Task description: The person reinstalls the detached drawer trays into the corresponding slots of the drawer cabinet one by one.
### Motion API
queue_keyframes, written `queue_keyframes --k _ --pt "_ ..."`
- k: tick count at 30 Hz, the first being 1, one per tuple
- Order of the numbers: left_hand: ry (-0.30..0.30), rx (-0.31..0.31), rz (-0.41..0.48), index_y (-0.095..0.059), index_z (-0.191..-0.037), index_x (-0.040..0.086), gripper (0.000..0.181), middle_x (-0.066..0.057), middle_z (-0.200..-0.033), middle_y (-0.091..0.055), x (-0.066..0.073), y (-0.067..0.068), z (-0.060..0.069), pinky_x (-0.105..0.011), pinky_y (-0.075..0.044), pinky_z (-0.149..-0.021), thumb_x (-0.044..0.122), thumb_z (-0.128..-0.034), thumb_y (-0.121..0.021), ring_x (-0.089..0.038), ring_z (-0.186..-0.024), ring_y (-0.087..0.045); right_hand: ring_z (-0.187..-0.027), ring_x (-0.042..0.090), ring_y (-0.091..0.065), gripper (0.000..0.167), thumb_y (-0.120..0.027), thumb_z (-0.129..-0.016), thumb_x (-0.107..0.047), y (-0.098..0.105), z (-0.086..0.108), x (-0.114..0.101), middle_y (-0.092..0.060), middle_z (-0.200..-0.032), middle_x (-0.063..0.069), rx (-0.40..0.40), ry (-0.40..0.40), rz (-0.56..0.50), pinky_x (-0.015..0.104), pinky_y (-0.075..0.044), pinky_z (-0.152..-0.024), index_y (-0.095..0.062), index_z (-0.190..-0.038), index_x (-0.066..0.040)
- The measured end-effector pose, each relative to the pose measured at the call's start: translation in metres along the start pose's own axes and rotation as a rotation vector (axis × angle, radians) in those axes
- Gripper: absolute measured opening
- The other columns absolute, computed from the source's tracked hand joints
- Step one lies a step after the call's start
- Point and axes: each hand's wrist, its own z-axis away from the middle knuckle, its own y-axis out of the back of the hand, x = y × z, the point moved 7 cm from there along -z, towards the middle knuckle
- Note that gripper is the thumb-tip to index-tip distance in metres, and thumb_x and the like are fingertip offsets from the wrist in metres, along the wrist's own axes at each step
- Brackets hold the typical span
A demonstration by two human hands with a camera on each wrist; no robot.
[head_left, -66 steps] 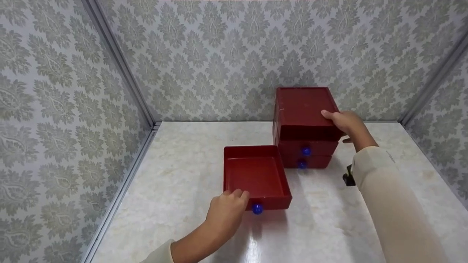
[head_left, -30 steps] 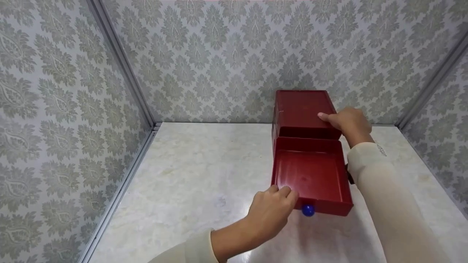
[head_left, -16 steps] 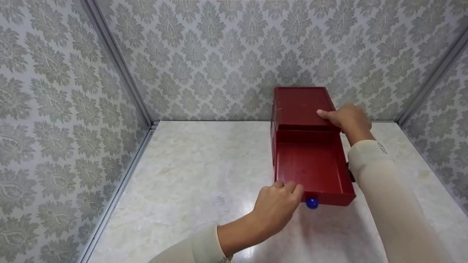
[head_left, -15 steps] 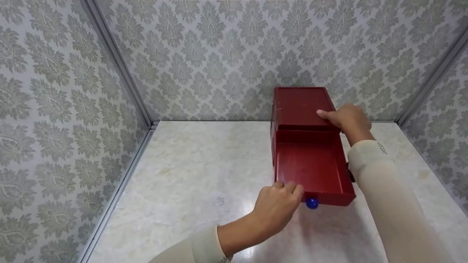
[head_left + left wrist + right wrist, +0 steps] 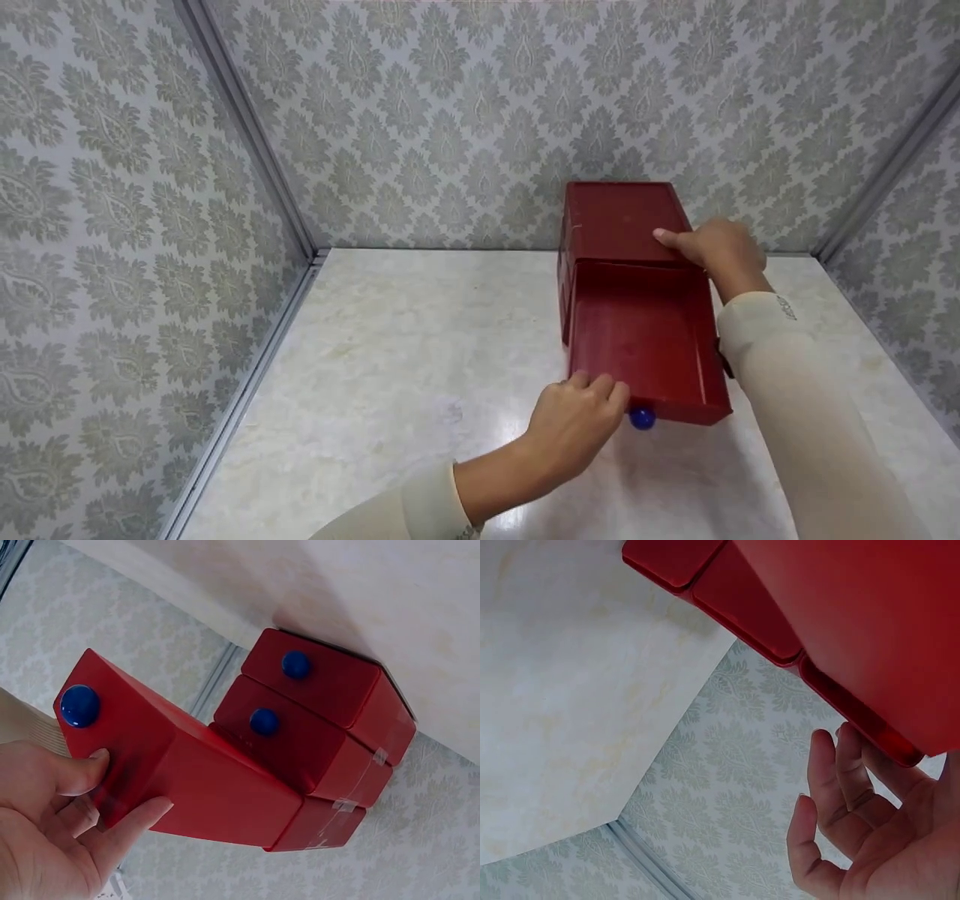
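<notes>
In the head view, a red drawer cabinet (image 5: 619, 217) stands against the back wall. A red drawer (image 5: 637, 345) with a blue knob (image 5: 642, 418) tilts out of its top opening, its back end in the slot and its front end in the air. My left hand (image 5: 574, 424) grips the drawer's front left corner, fingers over the rim and thumb on the front face in the left wrist view. My right hand (image 5: 724, 251) holds the cabinet's top right edge, thumb on top; the right wrist view shows its fingers (image 5: 832, 772) bent beside the cabinet's side.
Two lower drawers with blue knobs (image 5: 264, 721) sit closed in the cabinet. A dark object (image 5: 725, 360) lies right of the drawer, mostly hidden by the right sleeve. Patterned walls (image 5: 480, 112) enclose the pale marbled table (image 5: 390, 337).
My left hand has carried the drawer rightward from the table's middle to the cabinet, and its back end has entered the top opening. My right hand has stayed on the cabinet.
</notes>
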Motion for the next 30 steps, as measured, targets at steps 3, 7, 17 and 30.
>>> queue_keyframes --k 3,7,17,30 --pt "-0.001 -0.004 0.0 -0.054 -0.077 0.021 0.022 0.009 -0.068 -0.055 -0.001 -0.003 -0.001 -0.022 -0.044 -0.04 0.016 -0.0844 -0.075 -0.01 -0.059 -0.055 -0.084 0.03 -0.059 0.105 -0.046 -0.079 -0.091 0.0 0.001 0.001 -0.061 -0.107 0.02 -0.003 0.0 -0.01 0.039 -0.048 -0.06 -0.065 -0.12 0.004" --pt "0.006 -0.002 0.006 -0.055 -0.077 0.021 0.02 0.009 -0.069 -0.056 -0.002 -0.008 -0.003 -0.023 -0.043 -0.039 0.016 -0.0856 -0.072 -0.012 -0.059 -0.055 -0.087 0.031 -0.06 0.103 -0.048 -0.079 -0.09 0.0 0.001 0.002 -0.061 -0.108 0.021 0.003 0.0 -0.021 0.04 -0.049 -0.061 -0.065 -0.12 0.003" --pt "0.041 0.009 0.003 -0.057 -0.077 0.021 0.016 0.007 -0.07 -0.056 -0.007 -0.017 -0.011 -0.026 -0.042 -0.038 0.014 -0.0859 -0.068 -0.013 -0.059 -0.055 -0.088 0.031 -0.058 0.096 -0.049 -0.08 -0.089 0.0 0.002 0.001 -0.059 -0.103 0.018 0.022 0.008 -0.032 0.041 -0.048 -0.063 -0.065 -0.113 0.0" --pt "0.097 -0.036 0.041 -0.054 -0.073 0.02 0.02 0.006 -0.069 -0.059 -0.011 -0.027 -0.022 -0.025 -0.037 -0.038 0.009 -0.0772 -0.07 -0.015 -0.056 -0.052 -0.087 0.032 -0.059 0.1 -0.048 -0.079 -0.09 0.0 0.003 0.002 -0.062 -0.107 0.021 0.011 0.019 -0.039 0.041 -0.049 -0.063 -0.065 -0.113 0.002"
